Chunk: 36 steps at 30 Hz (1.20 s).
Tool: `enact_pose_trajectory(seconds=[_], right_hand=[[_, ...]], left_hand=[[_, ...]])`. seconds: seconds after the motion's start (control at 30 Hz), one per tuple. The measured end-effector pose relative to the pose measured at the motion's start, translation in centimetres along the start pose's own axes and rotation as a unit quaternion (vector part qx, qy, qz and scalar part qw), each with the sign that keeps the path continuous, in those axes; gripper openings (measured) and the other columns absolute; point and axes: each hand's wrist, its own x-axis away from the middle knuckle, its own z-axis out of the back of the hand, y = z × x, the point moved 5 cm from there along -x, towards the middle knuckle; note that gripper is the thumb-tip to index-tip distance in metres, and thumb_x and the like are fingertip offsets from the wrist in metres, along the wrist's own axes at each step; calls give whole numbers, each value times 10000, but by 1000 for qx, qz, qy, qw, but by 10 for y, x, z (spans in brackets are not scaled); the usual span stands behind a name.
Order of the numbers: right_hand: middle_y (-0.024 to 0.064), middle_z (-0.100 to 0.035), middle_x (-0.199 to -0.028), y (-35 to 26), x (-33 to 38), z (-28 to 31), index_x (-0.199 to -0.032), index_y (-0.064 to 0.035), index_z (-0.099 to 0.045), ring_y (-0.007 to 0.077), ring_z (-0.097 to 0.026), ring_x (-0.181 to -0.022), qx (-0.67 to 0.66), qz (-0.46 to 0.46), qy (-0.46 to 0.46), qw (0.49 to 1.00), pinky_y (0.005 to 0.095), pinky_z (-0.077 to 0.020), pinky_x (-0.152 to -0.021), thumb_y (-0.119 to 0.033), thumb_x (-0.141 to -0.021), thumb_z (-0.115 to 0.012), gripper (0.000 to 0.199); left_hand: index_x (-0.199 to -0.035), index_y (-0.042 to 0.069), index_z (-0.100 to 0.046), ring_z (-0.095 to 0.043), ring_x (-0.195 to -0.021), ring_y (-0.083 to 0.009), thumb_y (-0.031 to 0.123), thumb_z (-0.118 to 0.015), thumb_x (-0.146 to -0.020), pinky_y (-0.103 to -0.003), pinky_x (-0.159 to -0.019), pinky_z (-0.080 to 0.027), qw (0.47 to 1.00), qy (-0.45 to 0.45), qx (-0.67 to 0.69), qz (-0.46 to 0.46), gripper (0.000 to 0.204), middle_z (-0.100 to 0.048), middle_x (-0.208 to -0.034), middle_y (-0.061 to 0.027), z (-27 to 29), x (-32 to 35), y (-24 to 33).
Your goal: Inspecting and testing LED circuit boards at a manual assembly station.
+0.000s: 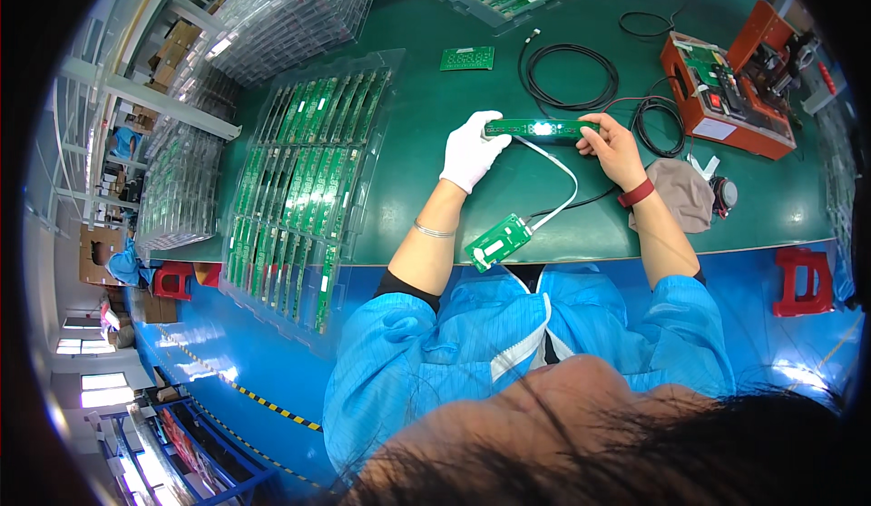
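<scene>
your gloved left hand (pixel 472 150) and bare right hand (pixel 613 146) pinch opposite ends of the long green circuit board (pixel 539 128); a white ribbon cable (pixel 555 178) hangs below your grip.

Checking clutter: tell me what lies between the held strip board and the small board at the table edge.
A white flat cable runs from the strip board to the small board; otherwise bare green table, head view.

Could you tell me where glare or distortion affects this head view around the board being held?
In the head view, lit elements on the long green board blow out to white between the gloved left hand and bare right hand; fisheye bends the green table edge, and the clear plastic tray shows sheen.
</scene>
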Motion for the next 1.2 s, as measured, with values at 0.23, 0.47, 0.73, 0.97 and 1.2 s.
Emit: enact_pose_trajectory(seconds=[0.23,0.47,0.73,0.97,1.2], right_hand=[[68,-649,-748,0,0,0,-1137,-8,-595,117,-607,-660,-3,-1,0,1000,205,-502,-638,-78,-941,-546,213],[68,-648,-744,-2,0,0,-1136,-10,-596,119,-609,-659,-6,-5,3,1000,205,-501,-635,-77,-939,-550,213],[86,-673,-834,4,-1,2,-1207,-24,-572,127,-639,-733,-37,-22,-27,999,205,-499,-689,-106,-962,-507,267],[99,-682,-928,3,-1,5,-1277,-40,-540,134,-652,-798,-118,-49,-72,989,202,-492,-731,-105,-978,-444,320],[100,-681,-943,6,-2,6,-1291,-47,-531,133,-650,-802,-74,-37,-79,993,198,-491,-730,-81,-976,-420,337]], left_hand=[[-1149,47,-619,-525,-594,-97,56,-717,-755,-222,-569,-451,1000,3,-6,-8,406,-599,-741,-34,1,0,2],[-1148,48,-620,-521,-597,-98,60,-719,-752,-225,-573,-452,1000,-1,-11,-3,409,-595,-743,-34,1,0,4],[-1147,47,-622,-522,-605,-99,61,-720,-751,-225,-576,-451,1000,-1,-12,1,408,-591,-744,-33,2,0,7],[-1146,47,-623,-518,-605,-99,61,-721,-752,-223,-576,-448,1000,5,10,-11,406,-590,-746,-30,3,-1,0],[-1150,45,-621,-518,-608,-99,63,-722,-752,-221,-580,-448,1000,-4,17,6,411,-593,-754,-31,3,0,3]])
